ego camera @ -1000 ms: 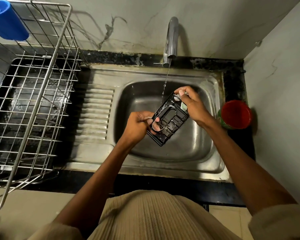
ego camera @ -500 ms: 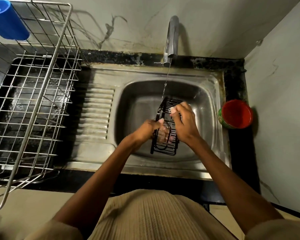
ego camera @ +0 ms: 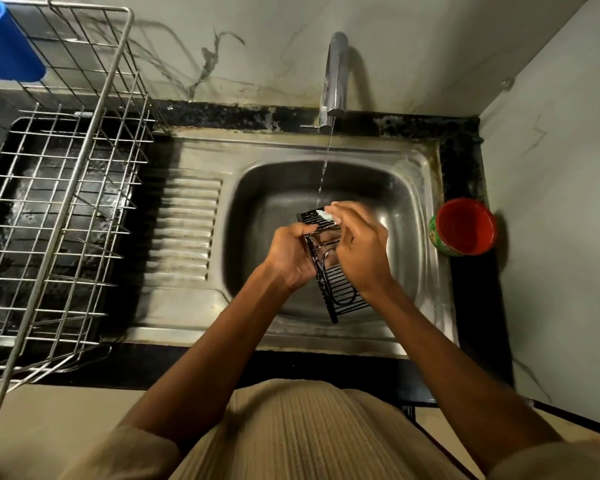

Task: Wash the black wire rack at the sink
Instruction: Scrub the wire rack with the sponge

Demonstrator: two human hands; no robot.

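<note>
Beige ribbed top (ego camera: 312, 434), sleeves pushed up, bare forearms

Black stone table (ego camera: 471, 327) along the pale wall, with a steel sink (ego camera: 194, 306) set into it. Left on it, a wire dish basket (ego camera: 84, 188) over a dark tray. Right of the sink, touching its edge, a red cup (ego camera: 465, 225).

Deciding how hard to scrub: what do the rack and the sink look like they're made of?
Rack: thin wire with a black coating, likely painted or powder-coated metal, judging by its glossy dark bars. Sink: stainless steel, brushed and dulled, with grey metallic sheen and soft reflections.
</note>
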